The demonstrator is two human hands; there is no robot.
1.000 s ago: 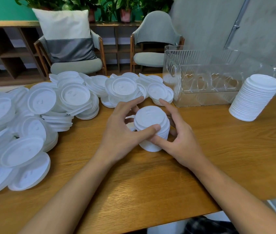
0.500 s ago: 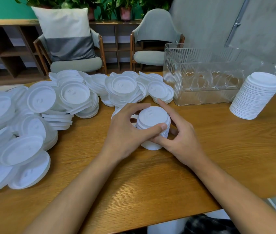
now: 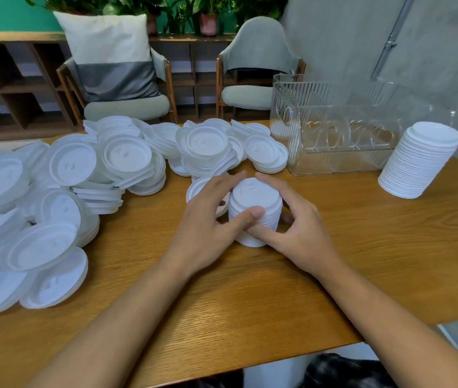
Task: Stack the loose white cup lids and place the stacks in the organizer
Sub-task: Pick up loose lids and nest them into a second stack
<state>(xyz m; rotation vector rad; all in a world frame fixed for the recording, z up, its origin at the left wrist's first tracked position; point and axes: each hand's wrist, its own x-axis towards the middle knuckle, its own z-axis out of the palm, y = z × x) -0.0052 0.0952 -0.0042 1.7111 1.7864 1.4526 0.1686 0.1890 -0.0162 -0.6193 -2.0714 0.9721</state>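
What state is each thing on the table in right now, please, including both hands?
small stack: upright on the table, gripped from both sides.
left hand: curled round the small stack, thumb on its side.
right hand: curled round the small stack.
organizer: upright, no lids inside.
tall stack: standing on the table beside the organizer, untouched.
loose lids: heaped, unstacked, untouched.

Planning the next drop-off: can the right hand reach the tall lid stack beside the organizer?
Probably yes: only bare table lies between the right hand and the tall lid stack. That hand grips the small stack and must let go first.
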